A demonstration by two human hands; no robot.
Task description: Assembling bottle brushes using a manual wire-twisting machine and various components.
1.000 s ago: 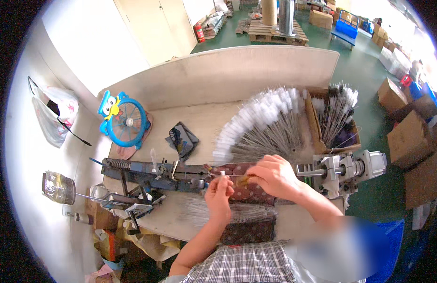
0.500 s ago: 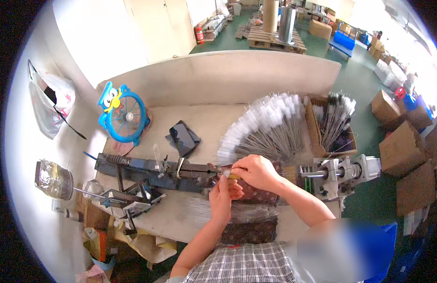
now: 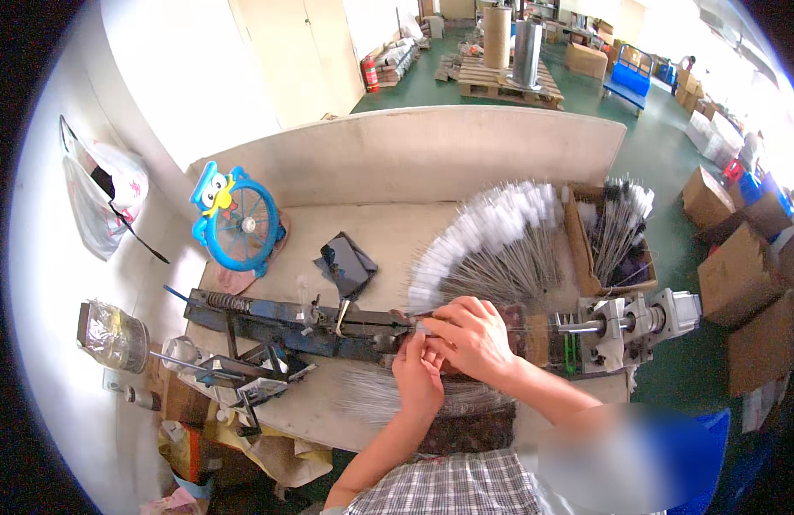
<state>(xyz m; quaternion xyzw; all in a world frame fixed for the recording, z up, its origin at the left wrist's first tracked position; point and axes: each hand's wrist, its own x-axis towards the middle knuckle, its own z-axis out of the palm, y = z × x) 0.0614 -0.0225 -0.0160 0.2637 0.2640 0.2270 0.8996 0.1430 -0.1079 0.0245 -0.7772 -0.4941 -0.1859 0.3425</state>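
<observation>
My left hand point(image 3: 418, 376) and my right hand point(image 3: 470, 336) meet over the middle of a long blue metal machine point(image 3: 285, 322) lying across the workbench. Both pinch a small white brush tip point(image 3: 422, 327) on a thin wire at the machine's right end. Behind them a fan of finished wire brushes with white bristle heads point(image 3: 491, 240) spreads over the bench. A bundle of bare wires point(image 3: 371, 396) lies in front of the machine, close to my left wrist.
A motor unit point(image 3: 637, 322) sits at the machine's right end. A cardboard box of brushes point(image 3: 615, 232) stands at the right. A blue desk fan point(image 3: 238, 225), a black phone case point(image 3: 347, 264), a glass jar point(image 3: 114, 335) and a hanging bag point(image 3: 101, 197) are to the left.
Both hands have shifted slightly left along the machine and closed together over the brush tip. The camera view has tilted a little.
</observation>
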